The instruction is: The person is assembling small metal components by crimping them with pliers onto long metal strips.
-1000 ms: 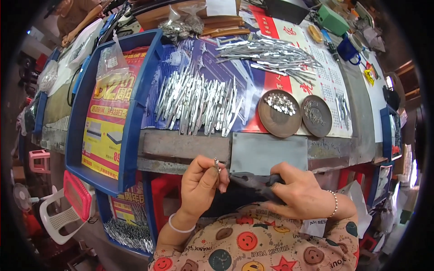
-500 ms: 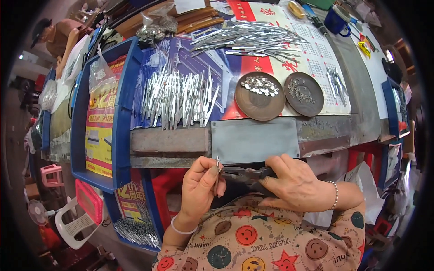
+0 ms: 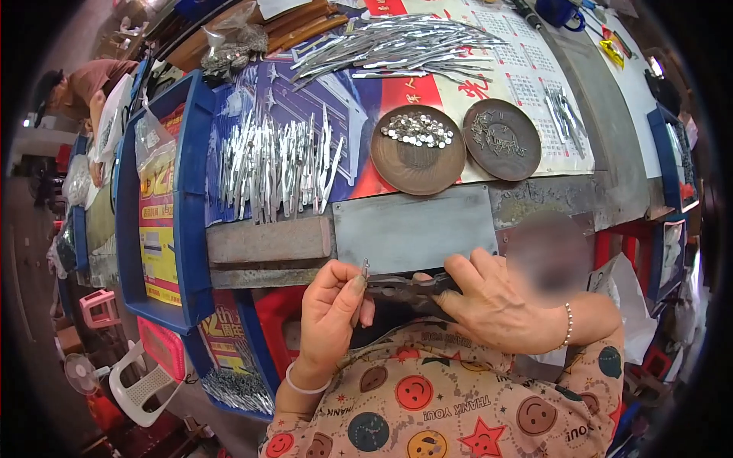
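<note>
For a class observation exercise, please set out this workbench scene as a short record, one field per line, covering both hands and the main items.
Left hand: pinches a slim metal piece
Right hand: grips a dark tool
Left dish: shiny discs
Right dish: small metal bits
Near strip pile: left of the dishes
Far strip pile: beyond the dishes
Grey plate: flat, before the dishes

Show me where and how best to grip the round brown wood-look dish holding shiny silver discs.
I'd pinch the bare near-left rim of the round brown wood-look dish, coming from the near left. The shiny silver discs sit toward its far half, and the darker round dish crowds its right side, so that rim looks freest; keep it level.
</note>
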`<state>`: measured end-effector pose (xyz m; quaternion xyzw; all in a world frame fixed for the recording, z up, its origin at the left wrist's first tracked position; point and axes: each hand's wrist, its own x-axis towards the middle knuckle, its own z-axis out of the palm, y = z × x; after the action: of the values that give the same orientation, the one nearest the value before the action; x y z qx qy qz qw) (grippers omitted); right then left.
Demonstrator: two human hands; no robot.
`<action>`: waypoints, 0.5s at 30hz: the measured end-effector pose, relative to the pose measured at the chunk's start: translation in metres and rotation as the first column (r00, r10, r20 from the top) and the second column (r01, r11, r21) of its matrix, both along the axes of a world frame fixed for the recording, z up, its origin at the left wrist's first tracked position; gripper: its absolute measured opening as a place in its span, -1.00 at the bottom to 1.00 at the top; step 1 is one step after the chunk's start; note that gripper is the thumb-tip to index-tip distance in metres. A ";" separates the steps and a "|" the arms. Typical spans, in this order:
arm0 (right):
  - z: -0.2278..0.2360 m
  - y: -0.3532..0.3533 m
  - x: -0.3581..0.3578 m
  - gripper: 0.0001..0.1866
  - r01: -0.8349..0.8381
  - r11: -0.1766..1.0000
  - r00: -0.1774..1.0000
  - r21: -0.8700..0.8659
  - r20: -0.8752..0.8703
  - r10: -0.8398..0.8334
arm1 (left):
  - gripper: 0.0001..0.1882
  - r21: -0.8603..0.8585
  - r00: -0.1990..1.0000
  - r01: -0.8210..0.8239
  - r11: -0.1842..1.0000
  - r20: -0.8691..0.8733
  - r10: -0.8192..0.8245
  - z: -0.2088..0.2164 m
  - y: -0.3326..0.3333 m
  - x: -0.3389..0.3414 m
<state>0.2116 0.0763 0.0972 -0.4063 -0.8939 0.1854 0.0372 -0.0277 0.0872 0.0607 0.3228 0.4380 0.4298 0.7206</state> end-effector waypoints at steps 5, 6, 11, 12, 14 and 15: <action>-0.001 0.006 0.001 -0.72 0.028 1.000 0.999 -0.014 -0.025 -0.028 | -0.89 0.048 0.994 0.027 0.998 -0.103 -0.021 -0.005 0.003 0.004; 0.001 0.010 0.003 -0.61 0.015 0.968 0.995 -0.250 -0.091 -0.039 | -0.89 0.070 0.991 0.026 0.997 -0.135 -0.017 -0.007 0.003 0.005; -0.022 0.025 0.011 -0.39 -0.369 0.495 0.837 -0.787 -0.513 -0.191 | -0.90 0.122 0.972 0.048 0.991 -0.233 -0.019 -0.014 -0.002 0.001; -0.016 0.023 0.013 -0.45 -0.290 0.533 0.890 -0.795 -0.429 -0.155 | -0.90 0.133 0.974 0.043 0.990 -0.228 -0.012 -0.014 -0.003 0.001; -0.003 0.018 0.010 -0.51 -0.127 0.734 0.973 -0.667 -0.227 -0.038 | -0.90 0.090 0.986 0.011 0.996 -0.166 0.005 -0.014 0.000 0.004; -0.004 0.012 0.007 -0.51 -0.127 0.733 0.973 -0.668 -0.227 -0.039 | -0.90 0.050 0.994 -0.019 0.999 -0.104 0.025 -0.013 0.001 0.004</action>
<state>0.2186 0.0886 0.0928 -0.3466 -0.7638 0.5443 -0.0167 -0.0233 0.0886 0.0474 0.3574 0.4680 0.4308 0.6838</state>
